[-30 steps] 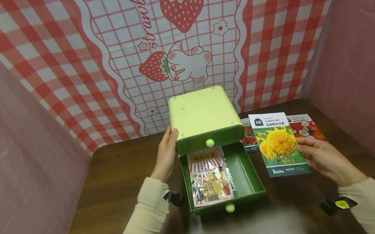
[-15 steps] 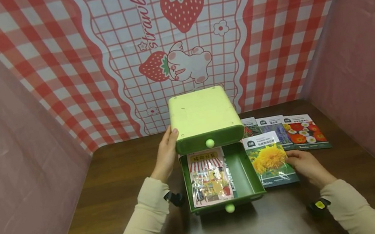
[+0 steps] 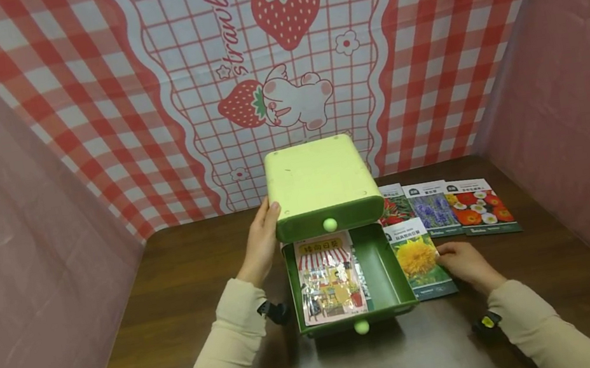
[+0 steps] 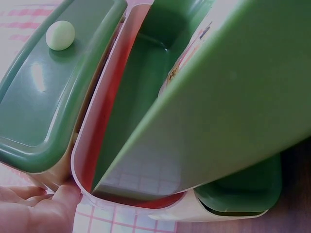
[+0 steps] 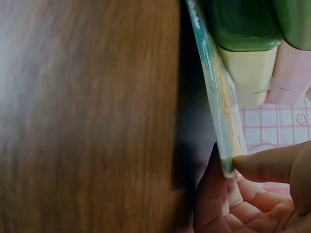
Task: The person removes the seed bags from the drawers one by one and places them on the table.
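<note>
Now my left hand [image 3: 261, 241] rests flat-fingered against the left side of the drawer box [image 3: 320, 183], steadying it; the open drawer [image 3: 380, 267] holds one packet already. My right hand [image 3: 461, 264] pinches the sunflower seed packet [image 3: 418, 258] (lowered from a second ago), its edge just beside the drawer's right wall.

Left hand [image 3: 261, 241] rests against the left side of the green drawer box [image 3: 321, 185]. The bottom drawer [image 3: 381, 273] sits open, a packet [image 3: 328, 278] inside. Right hand [image 3: 461, 262] pinches the sunflower packet [image 3: 418, 258] just right of it, on the counter [image 3: 186, 304].
</note>
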A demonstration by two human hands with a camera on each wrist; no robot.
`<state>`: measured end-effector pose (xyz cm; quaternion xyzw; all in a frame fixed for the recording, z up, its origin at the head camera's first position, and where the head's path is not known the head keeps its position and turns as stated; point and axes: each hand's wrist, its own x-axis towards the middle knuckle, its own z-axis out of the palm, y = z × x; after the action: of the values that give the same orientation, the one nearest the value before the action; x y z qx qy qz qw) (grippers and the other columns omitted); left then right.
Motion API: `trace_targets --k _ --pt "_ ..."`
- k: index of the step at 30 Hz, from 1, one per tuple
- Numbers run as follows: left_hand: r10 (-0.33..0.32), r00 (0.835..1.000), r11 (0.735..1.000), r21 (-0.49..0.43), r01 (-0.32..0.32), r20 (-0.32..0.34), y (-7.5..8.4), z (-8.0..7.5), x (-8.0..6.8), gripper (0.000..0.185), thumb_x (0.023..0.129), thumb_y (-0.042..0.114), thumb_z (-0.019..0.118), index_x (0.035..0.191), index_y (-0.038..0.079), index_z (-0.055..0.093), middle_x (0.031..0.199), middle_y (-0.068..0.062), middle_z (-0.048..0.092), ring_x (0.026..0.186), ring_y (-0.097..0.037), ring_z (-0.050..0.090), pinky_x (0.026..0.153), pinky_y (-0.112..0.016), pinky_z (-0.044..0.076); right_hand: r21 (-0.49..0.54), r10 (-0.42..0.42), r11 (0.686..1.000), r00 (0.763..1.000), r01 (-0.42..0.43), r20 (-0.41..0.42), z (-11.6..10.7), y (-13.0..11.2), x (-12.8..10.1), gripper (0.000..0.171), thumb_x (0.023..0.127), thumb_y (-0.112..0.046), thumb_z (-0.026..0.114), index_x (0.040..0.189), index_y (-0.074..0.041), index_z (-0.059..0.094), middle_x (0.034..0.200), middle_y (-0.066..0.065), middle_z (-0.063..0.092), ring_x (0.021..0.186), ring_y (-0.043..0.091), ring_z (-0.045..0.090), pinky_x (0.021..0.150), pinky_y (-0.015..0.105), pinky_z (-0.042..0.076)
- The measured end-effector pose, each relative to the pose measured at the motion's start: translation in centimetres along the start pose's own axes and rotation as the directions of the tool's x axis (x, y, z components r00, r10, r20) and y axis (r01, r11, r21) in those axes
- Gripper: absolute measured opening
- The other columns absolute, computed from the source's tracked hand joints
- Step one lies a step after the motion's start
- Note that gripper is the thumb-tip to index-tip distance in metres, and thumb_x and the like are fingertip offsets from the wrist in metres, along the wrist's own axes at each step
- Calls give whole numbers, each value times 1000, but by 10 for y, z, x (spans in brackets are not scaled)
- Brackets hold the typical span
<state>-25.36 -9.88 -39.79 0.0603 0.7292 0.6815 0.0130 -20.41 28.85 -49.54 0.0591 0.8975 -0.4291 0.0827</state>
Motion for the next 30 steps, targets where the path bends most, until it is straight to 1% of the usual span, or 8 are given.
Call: trace_targets --k 3,8,13,16,25,30 --pt "-2 1000 1000 5 2 0 0 0 0 72 99 58 42 158 22 19 164 0 21 151 -22 19 124 -46 18 -44 -19 999 1000 19 -5 0 0 1 35 94 -10 54 117 16 61 113 32 63 94 30 61 70 32 50" --pt "1 1000 1000 5 -1 8 1 -1 0 72 99 58 42 158 23 19 164 1 21 151 -21 18 124 -46 17 -108 -43 993 999 41 -14 -2 -2 1 32 91 -9 59 110 16 64 104 30 67 88 29 64 69 37 53" --pt "9 1000 1000 -5 -9 16 -2 -2 1 71 100 57 42 158 22 19 164 0 20 151 -22 18 124 -46 17 -187 -96 978 995 88 -33 -3 -4 2 27 87 -9 63 101 14 68 94 26 70 81 25 63 67 35 51" --pt "16 1000 1000 -7 -16 19 -2 -2 2 72 100 57 41 158 22 19 164 0 20 151 -22 18 124 -46 17 -219 -109 971 993 97 -42 -4 -3 2 26 86 -11 64 98 11 69 93 24 70 79 24 62 66 34 50" --pt "25 1000 1000 -4 -25 15 -1 -2 0 74 100 58 41 158 19 17 164 1 19 152 -20 17 124 -44 18 -241 -57 969 998 46 -38 -5 -5 0 26 85 -14 66 96 9 69 89 19 69 77 24 60 64 35 49" --pt "24 1000 1000 1 -24 20 -2 -2 1 73 100 58 40 158 21 17 164 2 18 152 -19 16 124 -43 17 -248 -44 968 999 34 -32 -6 -6 -1 26 84 -15 67 96 8 68 87 18 68 75 23 59 62 34 49"
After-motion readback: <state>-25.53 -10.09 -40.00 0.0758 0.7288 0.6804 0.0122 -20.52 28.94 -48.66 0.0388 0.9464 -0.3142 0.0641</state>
